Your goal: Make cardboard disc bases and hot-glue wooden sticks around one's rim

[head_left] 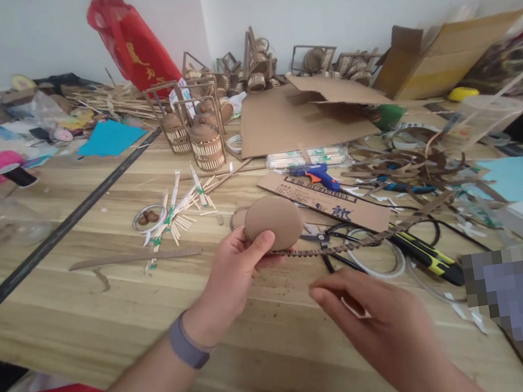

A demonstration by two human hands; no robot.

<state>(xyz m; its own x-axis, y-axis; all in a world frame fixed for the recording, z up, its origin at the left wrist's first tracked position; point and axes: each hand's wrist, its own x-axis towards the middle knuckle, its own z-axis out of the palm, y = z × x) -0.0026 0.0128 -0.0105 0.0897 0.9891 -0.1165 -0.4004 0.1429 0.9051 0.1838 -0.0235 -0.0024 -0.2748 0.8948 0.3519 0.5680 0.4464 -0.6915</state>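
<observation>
My left hand (pixel 233 274) grips a round brown cardboard disc (pixel 273 221) between thumb and fingers, held just above the wooden table (pixel 112 308). A long corrugated cardboard strip (pixel 346 245) runs from the disc's lower edge to the right across the table. My right hand (pixel 376 319) hovers lower right of the disc, fingers curled together, with a small pale piece showing under them. A purple band is on my left wrist.
A blue glue gun (pixel 317 175), scissors (pixel 330 235), a yellow-black utility knife (pixel 428 257) and tape rings lie right of the disc. Loose chopsticks (pixel 180 207) lie to the left. Small bamboo cages (pixel 205 139), cardboard sheets (pixel 308 115), a red bag (pixel 135 42) and a black bar (pixel 62 230) sit farther back.
</observation>
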